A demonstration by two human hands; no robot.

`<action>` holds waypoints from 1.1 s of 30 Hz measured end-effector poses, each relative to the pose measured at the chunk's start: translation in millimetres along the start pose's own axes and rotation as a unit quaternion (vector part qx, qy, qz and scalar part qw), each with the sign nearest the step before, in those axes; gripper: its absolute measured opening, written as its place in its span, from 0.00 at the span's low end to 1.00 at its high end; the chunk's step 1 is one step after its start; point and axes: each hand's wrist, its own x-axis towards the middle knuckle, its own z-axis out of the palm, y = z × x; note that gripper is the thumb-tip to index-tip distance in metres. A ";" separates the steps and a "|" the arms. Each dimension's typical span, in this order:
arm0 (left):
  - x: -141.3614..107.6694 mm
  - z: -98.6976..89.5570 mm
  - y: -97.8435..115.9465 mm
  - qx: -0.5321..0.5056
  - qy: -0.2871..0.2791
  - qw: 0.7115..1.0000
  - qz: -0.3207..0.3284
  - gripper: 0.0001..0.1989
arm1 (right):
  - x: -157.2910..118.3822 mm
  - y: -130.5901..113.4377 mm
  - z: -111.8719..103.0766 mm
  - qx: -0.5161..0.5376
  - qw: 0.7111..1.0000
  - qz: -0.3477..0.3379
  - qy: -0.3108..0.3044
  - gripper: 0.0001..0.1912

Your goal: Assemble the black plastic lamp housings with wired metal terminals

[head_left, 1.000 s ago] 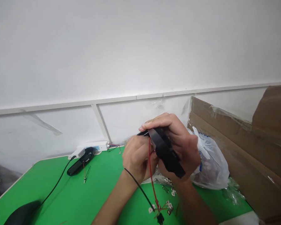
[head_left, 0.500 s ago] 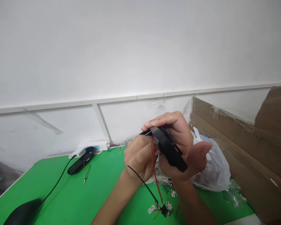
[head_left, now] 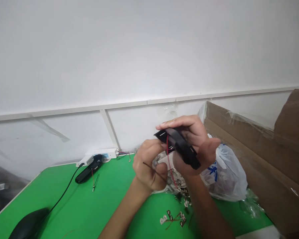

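A black plastic part [head_left: 183, 147] with a curved rim is gripped in my right hand [head_left: 198, 142], whose thumb sticks out to the right. Fingers of my left hand [head_left: 149, 162] are curled at the part's left side, touching its edge. A red wire [head_left: 169, 162] hangs from the part and blurs toward its lower end. Across my left hand runs a dark wire [head_left: 154, 171]. Whether my left fingers pinch anything small is hidden. Below, small metal terminals [head_left: 163, 219] and thin wires lie on the green table [head_left: 94, 212].
A white power strip [head_left: 109, 153] and a black handheld device [head_left: 89, 169] are at the back left. A black rounded object [head_left: 30, 224] sits front left. On the right are a white plastic bag [head_left: 229, 176] and a cardboard box [head_left: 254, 159]; more metal pieces lie behind my hands.
My right hand has lifted the black part slightly up and to the right. My left hand has shifted a little lower on it, opening a gap, and the wires have swung upward.
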 end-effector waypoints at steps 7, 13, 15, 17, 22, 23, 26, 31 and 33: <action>33.2 -23.1 0.2 -0.004 -0.026 0.965 -0.260 0.17 | 5.6 36.0 -36.5 -0.170 0.970 -0.105 -0.136 0.39; 18.6 -104.5 35.6 -0.190 -0.045 0.813 -0.548 0.28 | -19.0 30.2 11.0 -0.147 0.923 -0.209 -0.287 0.39; 0.6 -136.9 60.8 -0.142 -0.064 0.798 -0.582 0.31 | -40.0 23.9 32.7 -0.128 0.911 -0.212 -0.330 0.39; -19.0 -164.8 88.6 -0.077 -0.073 0.790 -0.604 0.34 | -66.7 16.0 47.5 -0.119 0.904 -0.188 -0.365 0.39; -65.2 -206.6 144.2 -0.100 -0.123 0.706 -0.690 0.35 | -146.3 -10.5 50.4 -0.136 0.878 -0.072 -0.453 0.45; -74.7 -211.4 150.7 -0.111 -0.124 0.689 -0.706 0.35 | -161.8 -16.9 47.7 -0.151 0.868 -0.056 -0.469 0.46; -105.8 -221.4 161.6 -0.111 -0.126 0.685 -0.709 0.35 | -200.9 -37.7 38.3 -0.200 0.850 -0.029 -0.487 0.44; -152.8 -218.5 167.5 -0.129 -0.162 0.689 -0.695 0.37 | -236.5 -74.3 18.5 -0.274 0.846 0.010 -0.456 0.26; -164.8 -212.1 171.4 -0.136 -0.161 0.693 -0.689 0.37 | -246.0 -88.2 7.0 -0.315 0.851 0.001 -0.421 0.21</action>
